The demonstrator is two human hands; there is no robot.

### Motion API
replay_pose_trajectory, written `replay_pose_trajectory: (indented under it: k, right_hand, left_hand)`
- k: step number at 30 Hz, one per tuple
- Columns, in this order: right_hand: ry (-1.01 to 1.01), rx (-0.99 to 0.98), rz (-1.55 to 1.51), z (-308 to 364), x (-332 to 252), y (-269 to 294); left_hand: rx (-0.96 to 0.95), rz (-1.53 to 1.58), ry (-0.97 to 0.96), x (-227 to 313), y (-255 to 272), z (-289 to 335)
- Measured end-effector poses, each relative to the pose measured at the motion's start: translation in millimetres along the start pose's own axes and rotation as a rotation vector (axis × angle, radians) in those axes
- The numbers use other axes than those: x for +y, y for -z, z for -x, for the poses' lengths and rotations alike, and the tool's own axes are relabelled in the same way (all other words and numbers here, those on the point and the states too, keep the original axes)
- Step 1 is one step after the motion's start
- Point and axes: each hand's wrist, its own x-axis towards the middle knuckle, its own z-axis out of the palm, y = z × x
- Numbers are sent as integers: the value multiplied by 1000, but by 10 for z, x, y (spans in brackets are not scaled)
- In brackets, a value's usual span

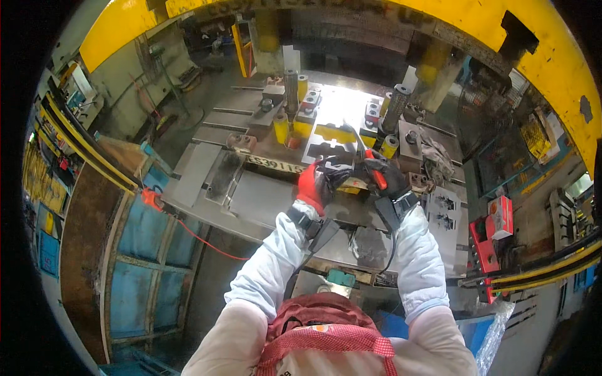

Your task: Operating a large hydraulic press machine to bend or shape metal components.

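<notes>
Over the press bed (pixel 213 214): the left hand (pixel 323 182) and the right hand (pixel 392 177), both gloved, were near each other, before a bright sheet (pixel 342 103).
Right hand: its fingers were wrapped around a red-handled tool (pixel 379 178), whose grey end pointed up and left toward the sheet.
Left hand: its fingers were bent toward the right hand; whether they gripped anything could not be told.
Posts (pixel 395 109): one stood on either side of the sheet, with yellow cylinders (pixel 281 128) beside them.
Right side: a grey rag (pixel 437 160) lay on the bed; a red box (pixel 501 216) stood beyond.
Left side: a red cable (pixel 207 241) trailed from near a blue panel (pixel 130 250).
</notes>
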Motion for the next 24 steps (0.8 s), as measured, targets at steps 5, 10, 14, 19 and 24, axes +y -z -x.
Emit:
replay_pose_trajectory:
  k: [5,10,14,19,24]
  right_hand:
    - [-732,93,-791,-20,-82,-35]
    - [-680,66,-510,-4,-276,-32]
    - [-681,302,-489,690,-741,1]
    - [-1064,596,-566,2044,-1253,-359]
    - [-1134,759,-608,3029,-1528,-698]
  left_hand:
    - [34,263,63,-178,43,-28]
    - [73,291,43,-161,17,-32]
    - [29,273,-34,-233,38,-57]
    - [21,-248,-223,-469,136,-112]
    - [-75,-321,-263,-512,136,-127]
